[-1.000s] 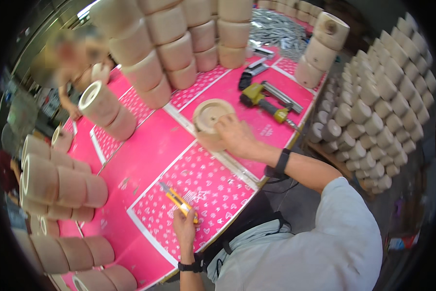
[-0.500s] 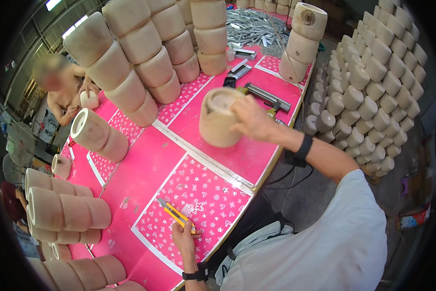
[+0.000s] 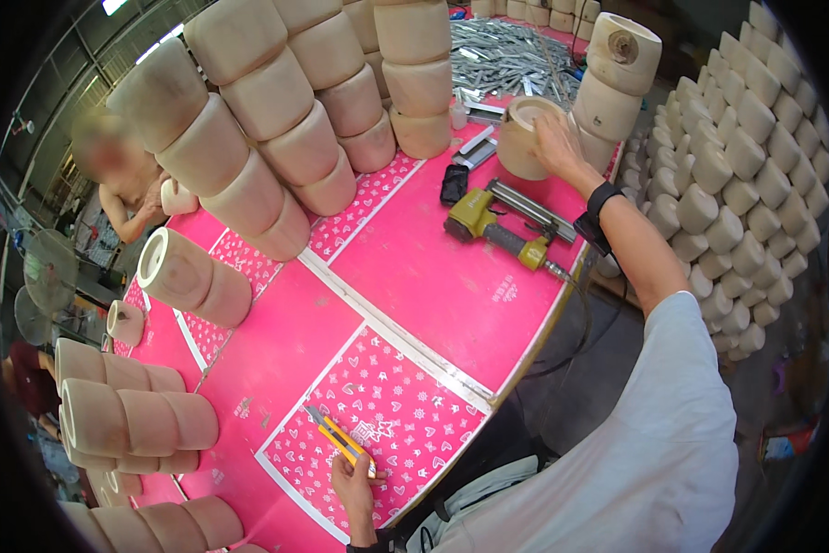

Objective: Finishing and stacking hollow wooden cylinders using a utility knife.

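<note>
Seen from above through a fisheye lens, a person stands at the edge of a pink table (image 3: 414, 276) covered in patterned pink sheets. The right hand (image 3: 552, 147) reaches far forward, fingers spread and curled over the rim of a pale wooden drum-shaped piece (image 3: 525, 138) at the table's far end, beside a tall stack of the same pieces (image 3: 617, 83). The left hand (image 3: 354, 479), near the table's close edge, has its fingers closed around the handle end of a yellow utility knife (image 3: 339, 440) that lies across a patterned sheet. The wooden piece appears to be gripped only at its top edge at full arm's reach, so it could probably tip or slip and knock the neighbouring stack. The knife could cut the hand or the sheet if its blade is out; whether it is extended cannot be made out. A yellow nail gun (image 3: 497, 230) with its hose lies under the reaching forearm and could be snagged. Whether the wooden piece rests on the table or is lifted is unclear, as its base is hidden. Metal strips (image 3: 506, 55) at the far end blur together, and another person (image 3: 124, 180) at the left is partly hidden behind leaning rows of wooden pieces (image 3: 248, 138).
</note>
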Motion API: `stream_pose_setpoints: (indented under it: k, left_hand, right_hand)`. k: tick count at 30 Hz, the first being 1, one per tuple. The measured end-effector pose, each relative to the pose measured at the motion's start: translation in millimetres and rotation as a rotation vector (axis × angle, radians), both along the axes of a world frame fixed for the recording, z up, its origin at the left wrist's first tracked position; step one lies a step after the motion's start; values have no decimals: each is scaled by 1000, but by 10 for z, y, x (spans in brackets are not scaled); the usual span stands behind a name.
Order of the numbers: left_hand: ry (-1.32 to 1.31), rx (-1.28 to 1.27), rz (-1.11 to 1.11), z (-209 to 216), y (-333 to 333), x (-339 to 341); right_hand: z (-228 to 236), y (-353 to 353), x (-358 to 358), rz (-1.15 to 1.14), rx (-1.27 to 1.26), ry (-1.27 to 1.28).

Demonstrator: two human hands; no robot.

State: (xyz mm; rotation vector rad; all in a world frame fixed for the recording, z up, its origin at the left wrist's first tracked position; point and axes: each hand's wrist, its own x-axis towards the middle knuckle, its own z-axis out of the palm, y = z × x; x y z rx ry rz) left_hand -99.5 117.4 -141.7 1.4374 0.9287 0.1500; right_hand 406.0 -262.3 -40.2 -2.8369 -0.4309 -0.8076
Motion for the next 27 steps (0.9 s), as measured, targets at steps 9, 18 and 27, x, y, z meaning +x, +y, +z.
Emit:
stream_pose_setpoints:
  k: [9,18,27]
  left_hand:
    - [2,15,3,-194,68,-104]
    - [14,198,-90,-178,46,-112]
    - [-92,116,-122,-209,55,-150]
  right_hand:
    - [-531,36,560,-222,3,9]
    - [-532,332,752,-354,154,-55]
    - [-378,394,-393,99,460,10]
